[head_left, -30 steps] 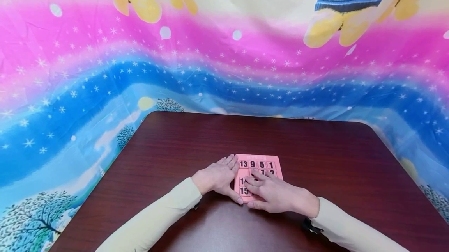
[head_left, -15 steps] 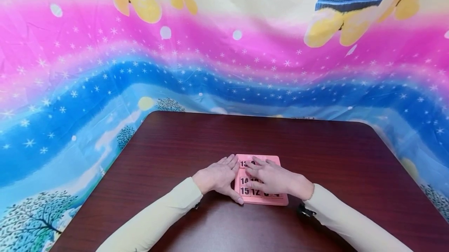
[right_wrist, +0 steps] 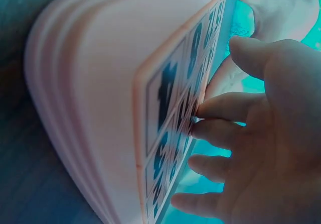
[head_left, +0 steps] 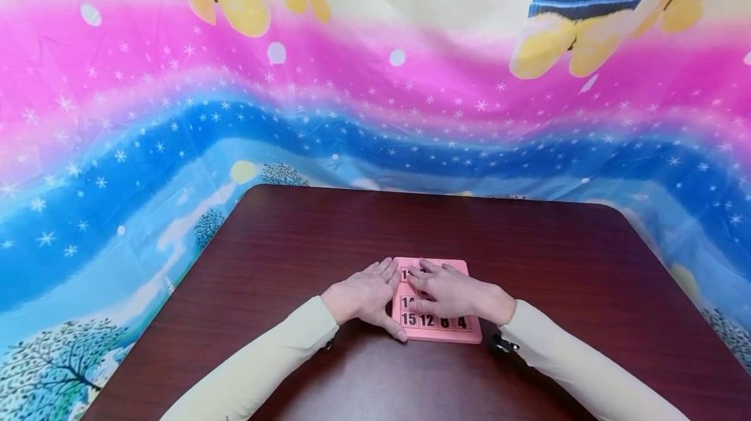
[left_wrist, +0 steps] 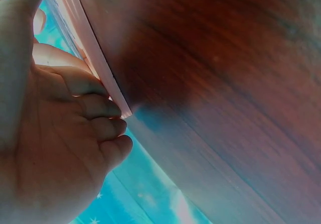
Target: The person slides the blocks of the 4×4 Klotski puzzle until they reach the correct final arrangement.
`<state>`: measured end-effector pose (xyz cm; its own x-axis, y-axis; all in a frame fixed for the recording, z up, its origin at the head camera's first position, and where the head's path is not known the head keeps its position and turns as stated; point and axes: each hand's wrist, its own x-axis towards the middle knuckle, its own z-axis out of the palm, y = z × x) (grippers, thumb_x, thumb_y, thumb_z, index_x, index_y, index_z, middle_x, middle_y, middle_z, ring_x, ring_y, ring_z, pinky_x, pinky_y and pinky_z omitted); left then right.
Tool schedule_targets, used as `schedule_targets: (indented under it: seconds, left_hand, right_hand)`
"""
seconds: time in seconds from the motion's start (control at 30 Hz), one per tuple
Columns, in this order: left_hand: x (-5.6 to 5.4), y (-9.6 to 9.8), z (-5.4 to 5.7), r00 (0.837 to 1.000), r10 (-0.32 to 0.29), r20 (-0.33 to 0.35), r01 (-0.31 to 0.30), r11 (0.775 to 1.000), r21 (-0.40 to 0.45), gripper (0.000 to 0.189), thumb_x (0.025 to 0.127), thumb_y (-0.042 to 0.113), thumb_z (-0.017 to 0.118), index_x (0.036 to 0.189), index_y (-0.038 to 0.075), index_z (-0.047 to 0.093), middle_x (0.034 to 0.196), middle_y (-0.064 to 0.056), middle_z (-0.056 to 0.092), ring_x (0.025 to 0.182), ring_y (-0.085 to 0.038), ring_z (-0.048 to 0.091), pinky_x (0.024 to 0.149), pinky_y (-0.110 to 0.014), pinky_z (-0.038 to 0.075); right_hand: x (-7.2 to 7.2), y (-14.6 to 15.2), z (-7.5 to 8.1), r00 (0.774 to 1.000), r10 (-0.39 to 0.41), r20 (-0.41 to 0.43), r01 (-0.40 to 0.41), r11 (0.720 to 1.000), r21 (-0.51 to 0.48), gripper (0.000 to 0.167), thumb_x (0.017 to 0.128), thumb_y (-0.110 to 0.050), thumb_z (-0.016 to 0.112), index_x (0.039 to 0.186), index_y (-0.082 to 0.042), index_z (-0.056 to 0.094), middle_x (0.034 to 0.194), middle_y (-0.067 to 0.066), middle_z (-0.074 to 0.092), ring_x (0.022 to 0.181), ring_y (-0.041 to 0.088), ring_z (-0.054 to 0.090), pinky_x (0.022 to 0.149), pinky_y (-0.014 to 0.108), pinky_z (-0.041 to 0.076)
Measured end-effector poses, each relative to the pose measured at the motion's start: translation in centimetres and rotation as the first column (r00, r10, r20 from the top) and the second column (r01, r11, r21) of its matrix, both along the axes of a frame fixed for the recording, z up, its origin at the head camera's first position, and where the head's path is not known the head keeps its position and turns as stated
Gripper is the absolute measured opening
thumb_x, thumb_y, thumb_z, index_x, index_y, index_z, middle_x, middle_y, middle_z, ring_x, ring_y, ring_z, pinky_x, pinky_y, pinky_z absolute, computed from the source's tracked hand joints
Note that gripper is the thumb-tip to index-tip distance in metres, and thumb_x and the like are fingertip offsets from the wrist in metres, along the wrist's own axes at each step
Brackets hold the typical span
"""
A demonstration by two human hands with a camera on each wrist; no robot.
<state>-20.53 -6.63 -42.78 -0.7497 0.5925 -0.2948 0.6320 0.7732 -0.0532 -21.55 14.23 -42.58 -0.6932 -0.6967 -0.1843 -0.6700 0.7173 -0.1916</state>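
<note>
While my relaxed right hand (head_left: 452, 294) touches the pink puzzle (head_left: 435, 321) at twelve o'clock, gripping nothing, my left hand (head_left: 365, 294), straight-fingered, only braces its nine-o'clock side (best hold; probably light and stiff).

Pink board (head_left: 436, 331), black numbers (head_left: 409, 319), red-brown table (head_left: 328, 232), cream sleeves (head_left: 258, 356), pink-blue snowflaked cloth (head_left: 352, 101)

Pink number puzzle (head_left: 433, 324), rounded corners, flat on dark brown table (head_left: 328, 232); nearest row reads 15, 12, 8, 4.
</note>
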Motion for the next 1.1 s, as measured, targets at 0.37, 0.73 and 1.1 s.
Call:
schedule_targets:
  seconds: [0.37, 0.73, 1.1]
  left_hand:
    - [0.1, 0.0, 0.0, 1.0, -0.002, -0.008, 0.002, 1.0, -0.011, 0.128, 0.067, 0.091, 0.053, 0.155, 0.002, 0.024, 0.164, -0.016, 0.016, 0.154, -0.027, 0.014, 0.126, -0.035, 0.018]
    - [0.2, 0.2, 0.1, 1.0, 0.005, 0.001, -0.005, 1.0, -0.007, 0.128, 0.066, 0.09, 0.054, 0.155, 0.003, 0.024, 0.164, -0.015, 0.015, 0.154, -0.026, 0.013, 0.126, -0.035, 0.017]
    - [0.1, 0.2, 0.1, 1.0, 0.004, -0.004, -0.004, 1.0, 0.001, 0.129, 0.066, 0.089, 0.056, 0.155, 0.002, 0.024, 0.164, -0.016, 0.015, 0.154, -0.027, 0.014, 0.126, -0.035, 0.017]
  right_hand:
    - [1.6, 0.2, 0.0, 0.999, 0.039, -0.017, -0.038, 0.999, 0.01, 0.065, 0.097, -0.055, 0.05, 0.146, -0.012, 0.048, 0.155, 0.008, 0.042, 0.148, 0.035, 0.028, 0.114, 0.066, 0.029]
    - [2.2, 1.0, 0.2, 1.0, 0.028, 0.01, -0.028, 1.0, -0.008, 0.063, 0.098, -0.053, 0.048, 0.146, -0.012, 0.047, 0.156, 0.009, 0.041, 0.149, 0.036, 0.027, 0.115, 0.065, 0.028]
    - [0.8, 2.5, 0.4, 0.999, -0.045, -0.01, 0.045, 0.998, -0.042, 0.061, 0.099, -0.046, 0.052, 0.145, -0.006, 0.048, 0.155, 0.015, 0.04, 0.148, 0.042, 0.024, 0.114, 0.068, 0.027]
